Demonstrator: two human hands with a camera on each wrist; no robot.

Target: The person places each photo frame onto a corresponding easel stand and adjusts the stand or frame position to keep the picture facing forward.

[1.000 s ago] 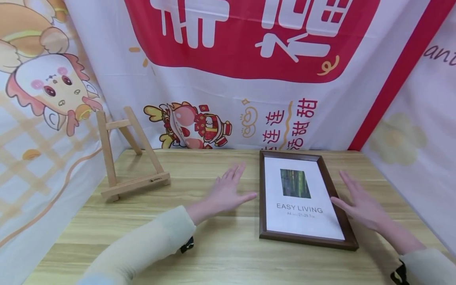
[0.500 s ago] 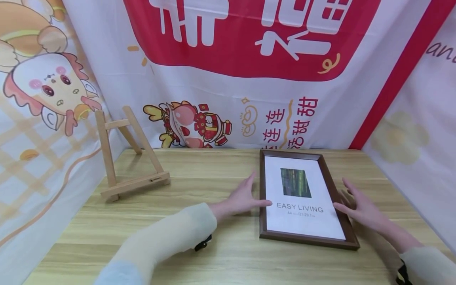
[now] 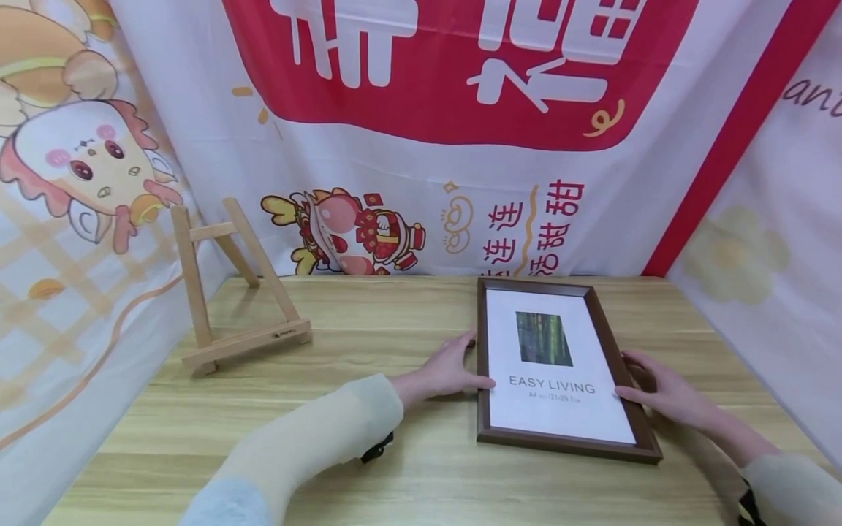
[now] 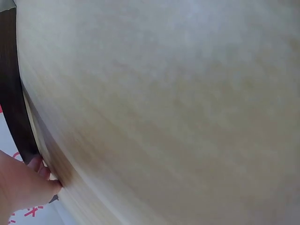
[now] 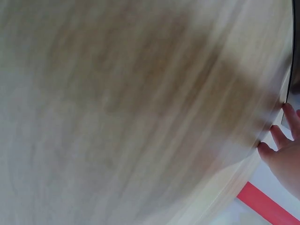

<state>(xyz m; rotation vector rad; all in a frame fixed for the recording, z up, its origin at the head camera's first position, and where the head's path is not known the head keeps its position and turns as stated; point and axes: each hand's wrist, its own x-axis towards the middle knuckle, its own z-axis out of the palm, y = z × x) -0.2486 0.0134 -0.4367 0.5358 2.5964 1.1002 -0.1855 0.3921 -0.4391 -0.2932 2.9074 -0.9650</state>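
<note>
A dark brown picture frame (image 3: 555,369) lies flat on the table, its white insert printed "EASY LIVING" below a green bamboo picture. At its left edge, my left hand (image 3: 442,371) holds the frame, thumb over the border and fingers against the outer side. My right hand (image 3: 671,394) grips the opposite edge in the same way, thumb on top. In the left wrist view, the left hand (image 4: 23,185) meets the dark frame side (image 4: 10,84). The right wrist view has the right hand's fingertips (image 5: 276,136) down at the tabletop near the frame edge (image 5: 296,61).
A small wooden tabletop easel (image 3: 246,340) stands at the left rear of the wood-grain table (image 3: 368,453). Printed cloth (image 3: 395,168) hangs behind the table and along both sides.
My left hand has moved right from beside the frame to its left edge. Fingers of my right hand have closed in on the right edge. Frame and easel keep their places.
</note>
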